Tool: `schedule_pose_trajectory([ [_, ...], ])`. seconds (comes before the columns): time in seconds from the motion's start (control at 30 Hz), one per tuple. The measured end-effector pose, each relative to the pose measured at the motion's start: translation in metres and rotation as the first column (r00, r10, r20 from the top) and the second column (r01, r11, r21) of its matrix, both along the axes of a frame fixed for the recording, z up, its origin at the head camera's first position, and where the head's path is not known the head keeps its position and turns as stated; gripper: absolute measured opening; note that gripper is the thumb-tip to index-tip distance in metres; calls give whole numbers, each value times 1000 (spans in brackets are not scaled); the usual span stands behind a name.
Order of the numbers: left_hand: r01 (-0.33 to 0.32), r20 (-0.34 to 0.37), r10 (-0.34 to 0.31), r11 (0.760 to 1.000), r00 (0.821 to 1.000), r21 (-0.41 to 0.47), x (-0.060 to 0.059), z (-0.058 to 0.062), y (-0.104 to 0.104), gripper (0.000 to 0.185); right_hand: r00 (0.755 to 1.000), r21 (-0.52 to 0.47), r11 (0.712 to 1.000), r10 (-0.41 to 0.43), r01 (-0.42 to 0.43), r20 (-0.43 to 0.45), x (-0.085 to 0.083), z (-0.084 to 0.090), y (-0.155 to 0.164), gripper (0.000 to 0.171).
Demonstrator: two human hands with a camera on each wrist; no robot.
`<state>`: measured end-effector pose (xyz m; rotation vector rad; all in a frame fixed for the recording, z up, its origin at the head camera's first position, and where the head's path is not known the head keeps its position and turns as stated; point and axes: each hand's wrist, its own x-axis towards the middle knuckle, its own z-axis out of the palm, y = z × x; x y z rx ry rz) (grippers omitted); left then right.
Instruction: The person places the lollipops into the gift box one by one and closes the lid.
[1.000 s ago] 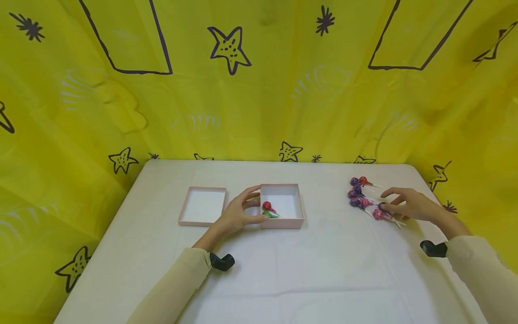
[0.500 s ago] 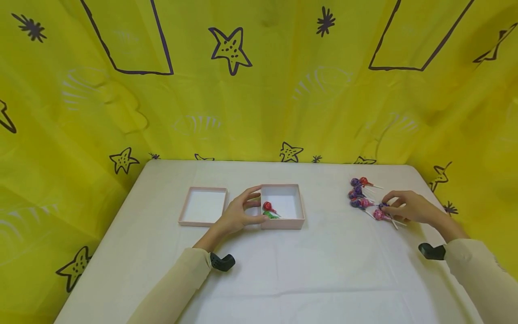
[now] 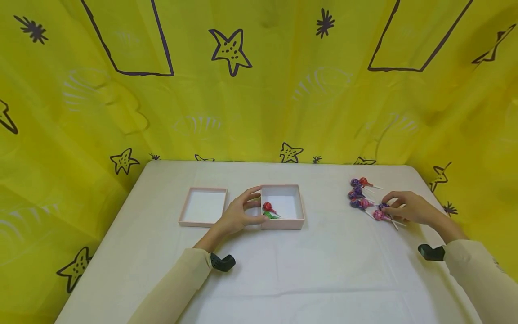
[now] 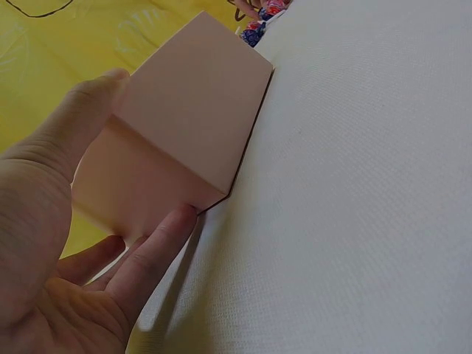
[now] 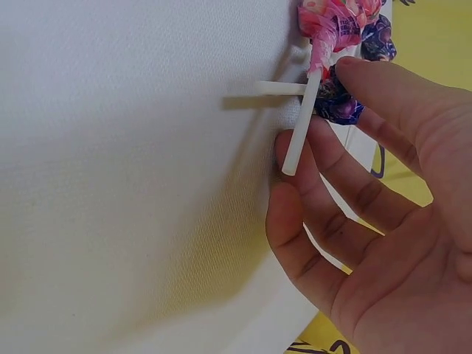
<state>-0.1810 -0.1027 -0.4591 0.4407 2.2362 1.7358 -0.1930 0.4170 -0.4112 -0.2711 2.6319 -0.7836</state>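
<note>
My left hand [image 3: 236, 215] holds the left side of a pale pink box [image 3: 282, 224]. In the left wrist view its thumb lies at the top rim and the fingers [image 4: 158, 254] touch the side wall. A red lollipop [image 3: 267, 206] and a green lollipop [image 3: 269, 216] lie inside the box. At the right, my right hand [image 3: 413, 208] pinches a dark purple lollipop [image 5: 341, 105] by its wrapped head, between thumb and forefinger. A pink lollipop [image 5: 324, 37] lies right beside it, its white stick crossing in front. The forefinger is partly hidden.
Several purple, red and pink lollipops [image 3: 356, 192] lie in a loose cluster left of my right hand. A shallow pink lid [image 3: 201, 223], inside up, lies left of the box. The white-covered table [image 3: 323, 270] ends at a yellow patterned curtain [image 3: 259, 103].
My right hand's thumb and forefinger have closed on the purple lollipop, and its stick has swung slightly. The left hand and box have stayed put.
</note>
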Motion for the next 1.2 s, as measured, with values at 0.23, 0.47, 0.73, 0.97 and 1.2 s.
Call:
schedule_pose_trajectory([
  [0.23, 1, -1, -1, 1000, 1000, 0, 1, 1, 0, 88, 1000, 2, 1000, -3, 3, 0, 1, 1, -1, 41],
  [0.47, 8, -8, -8, 1000, 1000, 3, 0, 1, 0, 89, 1000, 4, 1000, 1, -1, -7, 1, 1, 0, 40],
  [0.73, 11, -12, -11, 1000, 1000, 0, 1, 1, 0, 88, 999, 3, 999, 37, -37, -16, 0, 4, 1, 36],
  [0.97, 13, -10, -13, 1000, 1000, 1, 1, 2, 0, 88, 994, 9, 996, 93, -93, -64, -4, 21, -3, 33],
  [1.2, 16, -18, -16, 1000, 1000, 2, 1, 1, 0, 88, 981, 3, 989, 146, -146, -125, -10, 40, -15, 31],
])
